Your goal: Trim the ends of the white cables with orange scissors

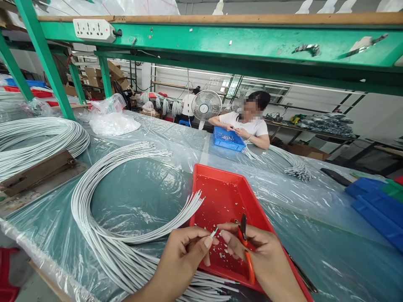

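At the far left of a plastic-covered table (135, 193), a thick coil of white cable (77, 136) lies behind a worn metal bracket (37, 174). Above, a white power strip (94, 30) is fixed to a green shelf (201, 42), and farther back sits a clear plastic bag (113, 123) with pale contents. Next comes a big loose loop of white cables (86, 201), curving round so that some of its ends reach the left rim of a red tray (217, 188) scattered with small white scraps. In front of and over this tray are the wearer's two bare hands. The left hand (185, 251) has its thumb and forefinger pinched tight on a cable end (214, 232), which shows a bit of green at its tip. Just beside it, the right hand (258, 247) has thumb and forefinger nearly together (whether they touch the tip, I cannot tell), with orange-handled cutters (251, 268) held in the hand, dark blades upward. Beyond stand a fan (206, 105) and, to its right, a seated co-worker (255, 126) with both hands above a blue tray (228, 142). Farther right lie another cable bundle (294, 163) and, at the edge, blue bins (378, 209).
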Available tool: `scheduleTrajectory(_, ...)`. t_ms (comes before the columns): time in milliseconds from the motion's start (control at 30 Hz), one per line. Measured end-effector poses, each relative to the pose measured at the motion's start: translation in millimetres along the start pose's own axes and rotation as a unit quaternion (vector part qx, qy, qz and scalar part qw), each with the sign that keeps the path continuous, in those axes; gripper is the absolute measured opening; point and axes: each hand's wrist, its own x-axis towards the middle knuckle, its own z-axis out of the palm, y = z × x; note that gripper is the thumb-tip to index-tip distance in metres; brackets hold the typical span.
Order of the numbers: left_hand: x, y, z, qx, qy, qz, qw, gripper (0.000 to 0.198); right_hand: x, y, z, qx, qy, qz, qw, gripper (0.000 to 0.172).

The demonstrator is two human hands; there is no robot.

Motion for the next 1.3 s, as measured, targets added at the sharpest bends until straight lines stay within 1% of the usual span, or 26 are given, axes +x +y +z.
scheduleTrajectory(67, -0.5, -0.1, 1.4, 0.020, 0.014, 0.002, 1.000, 0.032, -4.1, -4.5, 4.6, 0.047, -0.020, 0.014, 0.999, 0.018)
scheduleTrajectory(200, -0.8, -2.8, 3.8, 0.034, 0.032, 0.013, 0.999, 0.029, -8.2, -8.4, 8.2, 0.088, 0.008, 0.023, 0.996, 0.012)
scheduleTrajectory(333, -0.3, -5.1, 5.4, 0.051, 0.055, 0.041, 0.996, 0.025, -9.3, -8.5, 8.1, 0.103, -0.002, 0.048, 0.993, 0.012)
scheduleTrajectory(467, -1.3, -7.3, 6.1, 0.088, 0.055, 0.100, 0.990, 0.021, -10.5, -11.8, 10.4, 0.108, 0.023, 0.061, 0.992, 0.014)
scheduleTrajectory(600, -3.6, -15.0, 5.3, 0.159, 0.079, 0.184, 0.967, 0.019, -12.2, -18.7, 16.9, 0.121, 0.061, 0.057, 0.989, 0.011)
scheduleTrajectory(700, -4.7, -19.5, 4.8, 0.193, 0.088, 0.215, 0.953, 0.019, -13.0, -21.7, 20.0, 0.130, 0.079, 0.054, 0.987, 0.008)
scheduleTrajectory(767, -4.7, -19.2, 4.7, 0.202, 0.074, 0.205, 0.955, 0.017, -12.3, -20.9, 19.6, 0.130, 0.072, 0.044, 0.988, 0.008)
scheduleTrajectory(833, -4.0, -16.7, 4.6, 0.189, 0.045, 0.168, 0.966, 0.019, -10.6, -18.3, 17.8, 0.124, 0.045, 0.028, 0.991, 0.008)
scheduleTrajectory(933, -1.5, -12.9, 3.2, 0.120, -0.004, 0.100, 0.988, 0.031, -7.3, -13.4, 15.4, 0.107, -0.001, 0.012, 0.994, 0.007)
scheduleTrajectory(1000, 1.4, -11.7, 0.7, 0.052, -0.037, 0.069, 0.996, 0.034, -6.0, -10.1, 14.9, 0.094, -0.006, 0.006, 0.996, 0.007)
scheduleTrajectory(1100, 6.1, -10.2, -4.8, -0.042, -0.089, 0.035, 0.995, 0.034, -5.6, -4.0, 13.1, 0.037, 0.013, -0.007, 0.999, 0.012)
scheduleTrajectory(1167, 7.1, -9.1, -7.9, -0.073, -0.111, 0.021, 0.991, 0.034, -4.7, 0.8, 8.7, -0.056, 0.047, -0.043, 0.996, 0.015)
scheduleTrajectory(1200, 6.4, -9.2, -8.8, -0.074, -0.120, 0.014, 0.990, 0.034, -3.5, 3.1, 5.1, -0.122, 0.076, -0.075, 0.987, 0.016)
scheduleTrajectory(1233, 4.8, -10.2, -9.2, -0.060, -0.127, 0.006, 0.990, 0.036, -1.7, 5.3, 0.6, -0.196, 0.114, -0.107, 0.968, 0.016)
scheduleTrajectory(1267, 2.2, -12.7, -8.9, -0.027, -0.132, -0.001, 0.991, 0.036, 0.7, 7.3, -4.7, -0.271, 0.158, -0.137, 0.940, 0.017)
scheduleTrajectory(1300, -1.1, -16.8, -8.2, 0.020, -0.142, -0.001, 0.990, 0.035, 3.6, 9.2, -10.4, -0.343, 0.190, -0.150, 0.907, 0.018)
